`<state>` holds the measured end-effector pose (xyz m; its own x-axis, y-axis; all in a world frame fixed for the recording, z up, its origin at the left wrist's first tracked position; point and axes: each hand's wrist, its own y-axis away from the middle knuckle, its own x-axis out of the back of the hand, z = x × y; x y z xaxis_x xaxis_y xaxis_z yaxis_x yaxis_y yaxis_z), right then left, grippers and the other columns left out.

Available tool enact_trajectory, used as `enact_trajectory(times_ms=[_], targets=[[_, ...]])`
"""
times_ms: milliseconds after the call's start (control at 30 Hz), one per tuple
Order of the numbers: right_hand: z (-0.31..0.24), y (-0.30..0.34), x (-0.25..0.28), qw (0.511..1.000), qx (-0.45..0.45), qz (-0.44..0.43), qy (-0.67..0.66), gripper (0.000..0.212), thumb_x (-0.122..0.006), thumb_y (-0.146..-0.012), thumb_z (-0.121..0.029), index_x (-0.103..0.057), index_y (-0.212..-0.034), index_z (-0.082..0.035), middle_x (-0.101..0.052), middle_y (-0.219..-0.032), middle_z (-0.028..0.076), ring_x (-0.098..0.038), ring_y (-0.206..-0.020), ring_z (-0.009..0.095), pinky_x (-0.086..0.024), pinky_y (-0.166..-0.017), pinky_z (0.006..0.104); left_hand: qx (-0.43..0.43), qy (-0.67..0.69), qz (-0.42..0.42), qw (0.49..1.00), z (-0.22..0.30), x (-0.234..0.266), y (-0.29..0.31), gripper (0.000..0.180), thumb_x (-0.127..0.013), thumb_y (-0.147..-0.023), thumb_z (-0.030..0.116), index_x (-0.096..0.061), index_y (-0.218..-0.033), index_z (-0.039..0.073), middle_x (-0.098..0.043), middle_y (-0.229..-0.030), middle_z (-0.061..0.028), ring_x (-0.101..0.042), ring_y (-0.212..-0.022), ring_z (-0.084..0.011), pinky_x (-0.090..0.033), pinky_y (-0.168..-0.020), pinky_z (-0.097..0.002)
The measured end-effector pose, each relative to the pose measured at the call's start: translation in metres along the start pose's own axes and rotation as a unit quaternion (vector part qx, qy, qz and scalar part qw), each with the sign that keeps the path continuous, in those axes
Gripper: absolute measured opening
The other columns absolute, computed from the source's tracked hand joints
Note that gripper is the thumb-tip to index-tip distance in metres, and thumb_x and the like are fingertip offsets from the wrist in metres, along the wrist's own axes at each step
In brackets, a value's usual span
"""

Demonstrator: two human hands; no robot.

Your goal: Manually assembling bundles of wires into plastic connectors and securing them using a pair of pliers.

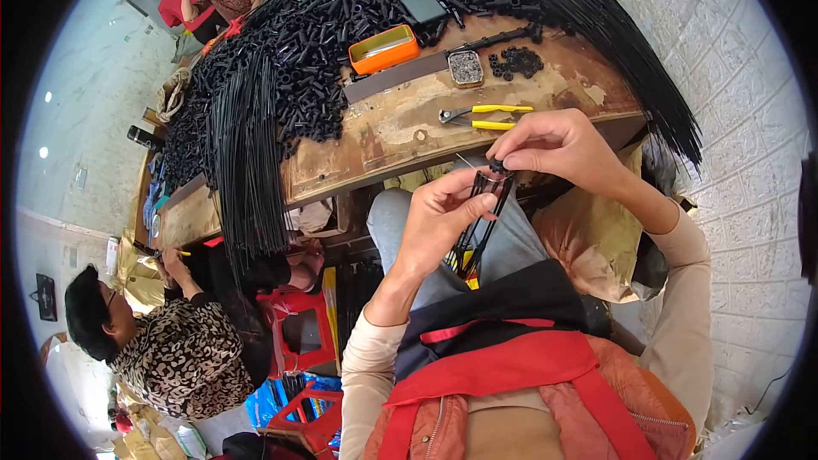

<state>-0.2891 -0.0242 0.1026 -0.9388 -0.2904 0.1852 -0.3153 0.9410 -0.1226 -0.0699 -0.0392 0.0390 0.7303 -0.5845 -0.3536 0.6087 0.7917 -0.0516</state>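
Note:
Over my lap, my left hand [434, 226] grips a bundle of thin black umbrella ribs [487, 232], fingers closed near the upper end. A thin wire [465, 159] sticks out beside those fingers. My right hand [558, 146] pinches a small round black plastic piece [497, 165] at the top of the bundle. My fingertips partly cover how the piece and the rib ends meet. Just beyond my hands, yellow-handled pincers [503, 108] lie on the wooden table [383, 140].
A tin of small metal bits [466, 69] and several black rings [516, 62] sit near an orange box [383, 49]. Black tubes [324, 43] are heaped behind. Long ribs [247, 145] overhang the table. A co-worker [175, 349] sits at left; other people are farther back.

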Motion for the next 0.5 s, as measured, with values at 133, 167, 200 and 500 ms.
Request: enact_trajectory(times_ms=[133, 167, 200, 500], targets=[[0.001, 0.001, -0.006, 1.000, 0.020, -0.009, -0.003, 0.011, -0.067, -0.086, 0.000, -0.068, -0.097, 0.002, -0.068, -0.100, 0.007, -0.063, -0.092, 0.011, -0.051, -0.081, 0.0252, -0.015, -0.006, -0.002, 1.000, 0.001, 0.003, 0.003, 0.027, -0.065, -0.089, 0.001, -0.063, -0.116, 0.000, -0.068, -0.103, -0.0058, -0.064, -0.092, -0.0125, -0.057, -0.075, -0.0299], [0.000, 0.001, -0.008, 1.000, 0.024, -0.007, 0.005, 0.011, -0.067, -0.087, -0.002, -0.068, -0.097, 0.001, -0.067, -0.096, 0.005, -0.062, -0.089, 0.010, -0.050, -0.079, 0.0240, -0.018, -0.010, 0.006, 1.000, 0.001, 0.003, 0.003, 0.023, -0.065, -0.089, 0.002, -0.065, -0.112, 0.001, -0.068, -0.100, -0.0058, -0.065, -0.093, -0.0141, -0.058, -0.074, -0.0312], [0.000, 0.001, -0.009, 1.000, 0.028, -0.005, 0.013, 0.011, -0.068, -0.087, -0.005, -0.068, -0.096, 0.001, -0.067, -0.092, 0.003, -0.061, -0.087, 0.008, -0.049, -0.077, 0.0228, -0.020, -0.010, 0.007, 1.000, 0.001, 0.003, 0.004, 0.023, -0.065, -0.089, 0.002, -0.065, -0.112, 0.001, -0.068, -0.100, -0.0058, -0.065, -0.093, -0.0141, -0.058, -0.074, -0.0312], [-0.004, 0.001, -0.017, 0.980, 0.153, -0.020, 0.126, 0.013, -0.071, -0.080, 0.004, -0.066, -0.091, 0.002, -0.065, -0.097, 0.009, -0.062, -0.092, 0.016, -0.050, -0.081, 0.0279, -0.032, -0.021, 0.021, 0.999, 0.002, -0.004, 0.012, 0.015, -0.065, -0.090, 0.003, -0.061, -0.104, 0.004, -0.066, -0.095, -0.0019, -0.062, -0.083, -0.0105, -0.054, -0.075, -0.0267]])
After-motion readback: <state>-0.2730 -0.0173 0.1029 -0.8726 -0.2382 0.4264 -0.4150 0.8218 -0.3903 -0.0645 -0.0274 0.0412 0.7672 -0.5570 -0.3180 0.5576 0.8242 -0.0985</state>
